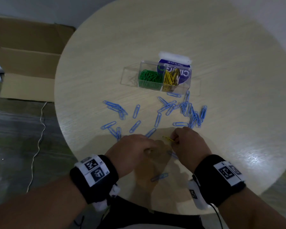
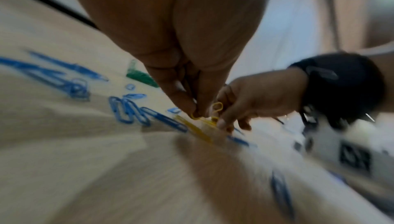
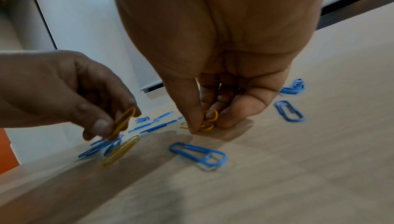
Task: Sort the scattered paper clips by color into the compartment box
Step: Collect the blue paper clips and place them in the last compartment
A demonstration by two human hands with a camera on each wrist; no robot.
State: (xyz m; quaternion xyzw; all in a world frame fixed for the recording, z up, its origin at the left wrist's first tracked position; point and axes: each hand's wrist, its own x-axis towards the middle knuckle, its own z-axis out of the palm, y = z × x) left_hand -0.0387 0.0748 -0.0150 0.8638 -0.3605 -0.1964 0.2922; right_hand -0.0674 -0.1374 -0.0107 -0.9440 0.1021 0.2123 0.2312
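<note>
A clear compartment box (image 1: 185, 85) stands mid-table, with green clips (image 1: 149, 77) in one cell and yellow clips (image 1: 170, 77) in the cell to their right. Blue paper clips (image 1: 158, 119) lie scattered in front of it. My right hand (image 1: 185, 141) pinches a small bunch of yellow clips (image 3: 210, 119) just above the table near the front edge. My left hand (image 1: 139, 149), close beside it, pinches one yellow clip (image 3: 123, 123) between thumb and fingers. Another yellow clip (image 3: 121, 150) lies on the table under the left hand (image 3: 119, 121).
A blue-and-white wipes pack (image 1: 175, 60) stands behind the box. The round wooden table (image 1: 229, 96) has bare surface to the right and far side. A cardboard box (image 1: 26, 63) and a white cable (image 1: 40, 129) lie on the floor to the left.
</note>
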